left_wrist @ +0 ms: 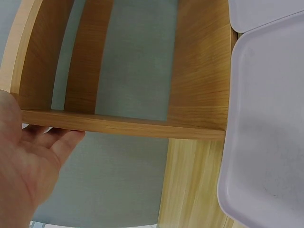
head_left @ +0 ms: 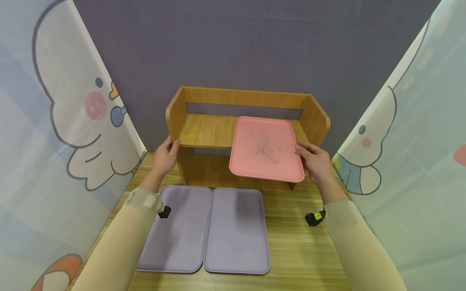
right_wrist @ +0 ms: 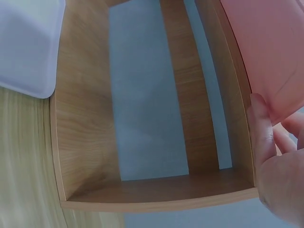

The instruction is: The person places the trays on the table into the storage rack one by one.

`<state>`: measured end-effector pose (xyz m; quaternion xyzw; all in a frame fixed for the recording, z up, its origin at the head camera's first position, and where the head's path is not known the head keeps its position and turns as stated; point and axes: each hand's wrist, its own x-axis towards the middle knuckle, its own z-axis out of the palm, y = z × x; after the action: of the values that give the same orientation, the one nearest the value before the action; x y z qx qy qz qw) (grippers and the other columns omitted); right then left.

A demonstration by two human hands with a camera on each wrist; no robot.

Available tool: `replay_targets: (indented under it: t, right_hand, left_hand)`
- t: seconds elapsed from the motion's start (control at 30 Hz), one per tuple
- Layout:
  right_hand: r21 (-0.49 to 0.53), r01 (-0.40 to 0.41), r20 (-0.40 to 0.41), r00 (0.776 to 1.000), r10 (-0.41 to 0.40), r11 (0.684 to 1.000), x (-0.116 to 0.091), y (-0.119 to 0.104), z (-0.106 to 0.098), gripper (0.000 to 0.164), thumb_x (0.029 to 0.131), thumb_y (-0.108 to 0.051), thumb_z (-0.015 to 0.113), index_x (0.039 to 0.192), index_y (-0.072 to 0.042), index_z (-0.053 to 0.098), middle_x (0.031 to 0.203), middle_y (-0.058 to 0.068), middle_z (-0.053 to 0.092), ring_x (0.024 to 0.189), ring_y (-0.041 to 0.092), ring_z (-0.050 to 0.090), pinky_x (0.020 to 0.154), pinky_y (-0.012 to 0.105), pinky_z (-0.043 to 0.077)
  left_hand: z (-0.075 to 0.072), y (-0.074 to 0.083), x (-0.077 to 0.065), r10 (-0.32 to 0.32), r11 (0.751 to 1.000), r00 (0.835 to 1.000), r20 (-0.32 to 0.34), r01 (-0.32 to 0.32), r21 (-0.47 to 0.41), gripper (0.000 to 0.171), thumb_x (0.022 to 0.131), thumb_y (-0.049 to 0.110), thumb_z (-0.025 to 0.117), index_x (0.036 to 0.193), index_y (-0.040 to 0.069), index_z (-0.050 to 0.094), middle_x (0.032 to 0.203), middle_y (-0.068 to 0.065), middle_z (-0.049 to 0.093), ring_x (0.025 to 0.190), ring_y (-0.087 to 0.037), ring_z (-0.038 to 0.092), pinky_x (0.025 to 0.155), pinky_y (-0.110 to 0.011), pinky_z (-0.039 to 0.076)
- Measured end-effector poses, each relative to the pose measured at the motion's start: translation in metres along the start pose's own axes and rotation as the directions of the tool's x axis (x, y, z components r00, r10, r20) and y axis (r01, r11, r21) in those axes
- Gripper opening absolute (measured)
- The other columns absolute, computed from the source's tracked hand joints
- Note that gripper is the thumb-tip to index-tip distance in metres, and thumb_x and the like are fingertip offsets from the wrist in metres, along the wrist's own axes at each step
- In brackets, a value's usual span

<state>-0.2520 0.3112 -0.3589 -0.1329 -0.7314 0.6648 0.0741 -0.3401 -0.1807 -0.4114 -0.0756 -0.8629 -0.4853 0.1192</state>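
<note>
A small wooden desktop shelf [head_left: 209,125] stands against the grey back wall. My left hand [head_left: 165,157] is at its left side panel, thumb by the front edge; in the left wrist view the fingers [left_wrist: 66,145] lie along the panel's outer face. A pink rectangular tray [head_left: 263,137] with dark marks in its middle overlaps the right part of the upper board and slopes toward me. My right hand [head_left: 314,161] pinches the tray's right edge, thumb on top; the right wrist view has that hand [right_wrist: 280,166] beside the shelf's board.
Two lilac trays [head_left: 236,230] lie side by side on the wood-grain table [head_left: 302,250], in front of the shelf. Cloth panels printed with cartoon animals rise at the left [head_left: 73,121] and right [head_left: 400,182]. Small black devices [head_left: 165,212] sit at both wrists.
</note>
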Motion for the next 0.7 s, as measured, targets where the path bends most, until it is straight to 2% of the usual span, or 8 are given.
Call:
replay_targets:
  t: [0.17,0.3,0.4,0.5,0.7]
  right_hand:
    - [0.031,0.023,0.021,1.0,-0.023,0.999,-0.008,0.005,-0.009,0.062,0.106,-0.033,0.076,0.159,-0.009,0.058,0.103,-0.012,0.074,0.087,0.002,0.073,0.072,0.018,0.062]
    - [-0.041,0.077,0.04,0.996,-0.075,0.996,-0.024,0.009,-0.02,0.064,0.107,-0.04,0.074,0.161,-0.011,0.056,0.11,-0.015,0.073,0.093,0.001,0.072,0.074,0.02,0.062]
    - [-0.066,0.135,0.064,0.989,-0.131,0.989,-0.041,0.012,-0.026,0.065,0.107,-0.041,0.072,0.161,-0.01,0.055,0.117,-0.011,0.068,0.099,0.002,0.074,0.077,0.023,0.065]
    - [-0.044,0.183,0.083,0.98,-0.179,0.982,-0.062,0.015,-0.029,0.063,0.106,-0.035,0.075,0.16,-0.008,0.056,0.12,-0.004,0.064,0.099,0.004,0.075,0.076,0.028,0.068]
    - [-0.116,0.287,0.077,0.957,-0.28,0.951,-0.107,0.018,-0.027,0.051,0.107,-0.024,0.075,0.155,-0.011,0.063,0.112,-0.006,0.067,0.093,0.006,0.074,0.07,0.033,0.068]
  left_hand:
    - [0.002,0.0,0.001,0.002,1.0,1.0,0.0,-0.002,0.001,0.059,0.117,0.051,0.043,0.165,0.018,0.049,0.155,-0.026,0.062,0.144,-0.048,0.058,0.122,-0.065,0.046]
    - [0.002,-0.001,0.001,0.003,1.0,1.0,0.001,-0.003,-0.002,0.058,0.117,0.05,0.043,0.164,0.017,0.05,0.153,-0.026,0.063,0.142,-0.048,0.059,0.121,-0.065,0.047]
    - [0.002,-0.001,0.001,0.005,1.0,1.0,-0.005,-0.005,-0.003,0.057,0.117,0.05,0.044,0.161,0.016,0.053,0.15,-0.027,0.065,0.14,-0.048,0.06,0.119,-0.065,0.047]
    - [0.001,-0.001,0.001,0.007,1.0,1.0,-0.008,-0.007,0.0,0.057,0.117,0.05,0.043,0.161,0.016,0.053,0.15,-0.027,0.065,0.14,-0.048,0.06,0.119,-0.065,0.047]
    - [0.0,-0.001,0.002,0.006,1.0,1.0,-0.002,-0.006,0.007,0.058,0.117,0.05,0.042,0.164,0.016,0.05,0.152,-0.027,0.064,0.14,-0.048,0.06,0.12,-0.065,0.047]
